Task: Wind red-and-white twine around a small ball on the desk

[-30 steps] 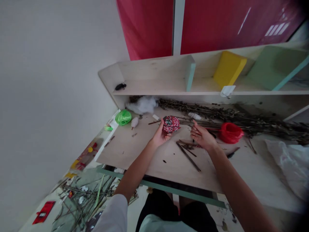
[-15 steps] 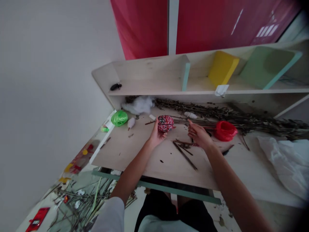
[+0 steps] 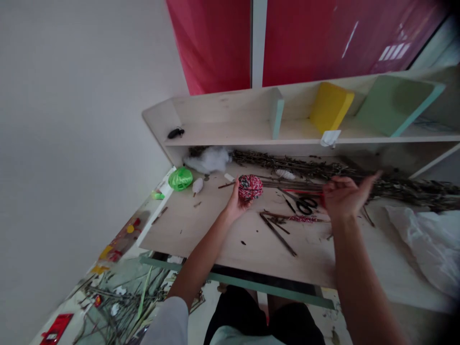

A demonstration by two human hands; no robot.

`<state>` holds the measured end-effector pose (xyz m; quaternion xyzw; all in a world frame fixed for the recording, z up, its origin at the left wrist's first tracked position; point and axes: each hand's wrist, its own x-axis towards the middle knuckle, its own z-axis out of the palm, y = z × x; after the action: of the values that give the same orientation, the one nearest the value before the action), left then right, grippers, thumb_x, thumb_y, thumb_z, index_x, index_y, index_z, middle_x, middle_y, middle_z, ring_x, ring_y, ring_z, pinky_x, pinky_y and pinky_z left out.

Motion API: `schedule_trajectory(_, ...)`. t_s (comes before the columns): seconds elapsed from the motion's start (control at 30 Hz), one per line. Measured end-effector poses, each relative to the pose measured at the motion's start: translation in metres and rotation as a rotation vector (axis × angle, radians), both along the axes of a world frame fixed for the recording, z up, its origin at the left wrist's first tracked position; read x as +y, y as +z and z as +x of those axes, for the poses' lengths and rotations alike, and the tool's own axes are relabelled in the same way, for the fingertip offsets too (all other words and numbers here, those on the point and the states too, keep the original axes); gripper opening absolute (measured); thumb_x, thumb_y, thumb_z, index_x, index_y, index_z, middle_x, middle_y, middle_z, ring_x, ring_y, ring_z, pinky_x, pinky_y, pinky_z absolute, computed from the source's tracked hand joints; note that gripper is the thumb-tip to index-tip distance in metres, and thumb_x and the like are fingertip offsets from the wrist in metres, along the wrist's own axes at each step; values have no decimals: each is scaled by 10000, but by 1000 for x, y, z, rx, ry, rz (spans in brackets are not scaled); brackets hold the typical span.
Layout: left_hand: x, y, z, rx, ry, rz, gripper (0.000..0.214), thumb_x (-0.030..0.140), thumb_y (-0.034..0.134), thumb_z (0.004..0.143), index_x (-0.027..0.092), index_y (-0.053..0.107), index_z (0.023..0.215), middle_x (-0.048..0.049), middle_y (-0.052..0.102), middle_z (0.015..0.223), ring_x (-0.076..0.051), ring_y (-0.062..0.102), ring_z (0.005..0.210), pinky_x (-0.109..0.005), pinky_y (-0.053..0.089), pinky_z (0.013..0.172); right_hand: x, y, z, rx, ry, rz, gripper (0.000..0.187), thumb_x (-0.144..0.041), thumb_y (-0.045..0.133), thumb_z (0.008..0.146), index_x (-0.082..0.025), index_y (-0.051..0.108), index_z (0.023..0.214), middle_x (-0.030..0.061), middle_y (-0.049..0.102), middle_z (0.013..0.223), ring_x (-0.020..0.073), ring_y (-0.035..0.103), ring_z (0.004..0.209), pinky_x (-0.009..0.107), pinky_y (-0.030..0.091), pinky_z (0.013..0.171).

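The right hand (image 3: 343, 196) has just swung out rightward, fingers spread and empty, with scissors (image 3: 305, 205) now showing at its 9 o'clock! The left hand (image 3: 235, 203) cups a red-and-white twine ball (image 3: 250, 187), gripped at its 1 o'clock.

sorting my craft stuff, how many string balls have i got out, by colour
green ball: 1
red and white ball, in left hand: 1
red ball, mostly behind right hand: 1
total: 3
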<state>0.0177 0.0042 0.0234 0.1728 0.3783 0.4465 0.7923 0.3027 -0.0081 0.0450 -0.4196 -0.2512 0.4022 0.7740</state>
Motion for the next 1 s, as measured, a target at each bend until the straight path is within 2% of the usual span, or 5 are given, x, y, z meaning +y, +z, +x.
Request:
schedule_trajectory(0.13, -4, 0, 3, 16, -31, 34, 595, 580, 395, 910, 114, 578, 1232, -83, 707, 767, -130, 626, 506, -208, 515, 455, -2, -10, -69, -307, 405, -64, 455, -647, 637, 705, -221, 627, 865, 70, 656, 988, 196, 609, 835, 330, 502, 681)
schedule_trajectory(0.23, -4, 0, 2, 10, -35, 46, 633, 600, 385, 903, 103, 573, 1246, -99, 710, 775, -132, 624, 504, -218, 522, 476, -12, -22, -100, -541, 538, -159, 552, -620, 699, 656, -221, 605, 1025, 99, 626, 1127, 212, 611, 848, 316, 496, 621)
schedule_trajectory(0.33, -2, 0, 0, 12, -4, 38, 655, 618, 374, 898, 95, 574, 1237, -89, 692, 714, -133, 613, 474, -218, 519, 465, -18, -27, -102, -646, 677, -224, 548, -627, 692, 658, -210, 620, 1006, 56, 646, 857, 141, 543, 609, 253, 387, 472)
schedule_trajectory(0.47, 0, -1, -1, 5, 8, 47, 625, 614, 390, 896, 123, 575, 1235, -76, 690, 737, -119, 606, 461, -212, 519, 456, -19, -23, -93, -583, 879, -233, 492, -661, 673, 659, -180, 636, 757, -49, 402, 499, 62, 288, 435, 228, 160, 412)
schedule_trajectory(1.0, 2, -6, -1, -15, -70, 94, 704, 684, 342, 869, 132, 586, 1230, -121, 701, 847, -102, 565, 448, -199, 452, 399, -12, -19, -81, -50, 783, -249, 386, -454, 809, 568, -218, 611, 800, -79, 247, 570, 69, 156, 500, 228, 136, 432)
